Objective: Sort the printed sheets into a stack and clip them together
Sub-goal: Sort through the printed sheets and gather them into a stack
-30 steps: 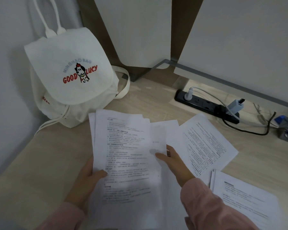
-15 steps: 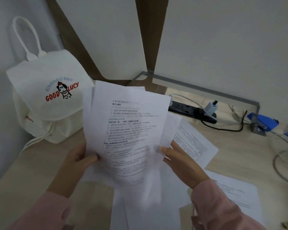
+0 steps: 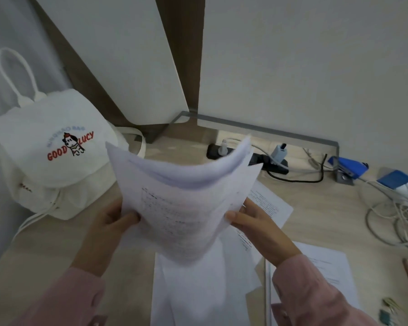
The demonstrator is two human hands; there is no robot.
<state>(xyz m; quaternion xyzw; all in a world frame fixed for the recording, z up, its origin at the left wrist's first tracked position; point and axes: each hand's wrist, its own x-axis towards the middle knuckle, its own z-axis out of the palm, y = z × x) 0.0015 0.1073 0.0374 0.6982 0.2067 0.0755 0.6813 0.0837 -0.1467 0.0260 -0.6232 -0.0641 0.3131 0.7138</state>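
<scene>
While legible, bag (image 3: 57, 147) lettering "GOOD LUCY"

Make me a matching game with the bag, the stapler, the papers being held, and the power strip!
Things:
1. bag
2. stapler
3. held sheets
4. power strip

Descriptions:
A. blue, at the desk's right
B. black, with plugs in it
C. white, with red letters
D. gripped by the left hand and right hand

Pairs: 1-C, 2-A, 3-D, 4-B
</scene>
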